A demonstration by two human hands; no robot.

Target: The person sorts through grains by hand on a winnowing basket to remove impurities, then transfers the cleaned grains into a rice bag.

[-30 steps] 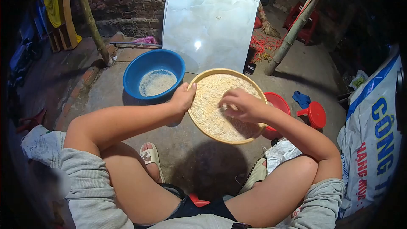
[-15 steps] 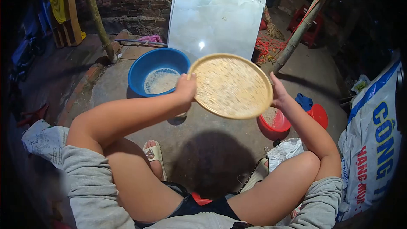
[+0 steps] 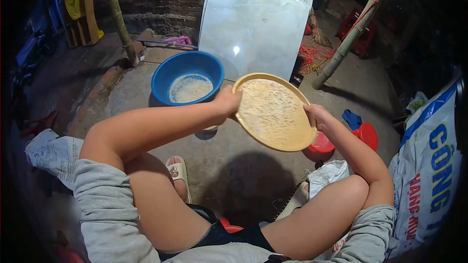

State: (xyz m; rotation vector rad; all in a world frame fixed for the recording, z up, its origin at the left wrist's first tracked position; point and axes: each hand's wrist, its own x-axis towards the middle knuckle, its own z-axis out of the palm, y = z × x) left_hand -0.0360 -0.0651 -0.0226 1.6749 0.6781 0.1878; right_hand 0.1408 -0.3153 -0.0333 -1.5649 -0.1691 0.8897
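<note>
A round, shallow yellow tray [image 3: 288, 144] is held up in the air between both hands, tilted down toward its right side. Many small pale grains [image 3: 268, 107] are spread across it, streaked by motion. My left hand [image 3: 228, 101] is closed on the tray's left rim. At the right rim my right hand [image 3: 317, 116] is closed too, thumb over the edge. Behind my left hand stands a blue basin [image 3: 162, 80] with pale grains [image 3: 192, 87] on its bottom. A red bowl [image 3: 320, 153] is on the floor under my right wrist, partly hidden.
A pale panel [image 3: 253, 24] leans behind the basin. Bamboo poles [image 3: 117, 17] rise on both sides. At the right are a red container [image 3: 368, 136], a blue cloth [image 3: 352, 118] and a large printed sack [image 3: 429, 165]. Red cord [image 3: 314, 56] lies near the panel.
Both hands have moved the tray lower and a little to the right, and its right side dips more. The grains in it have shifted. The whole view has turned slightly.
</note>
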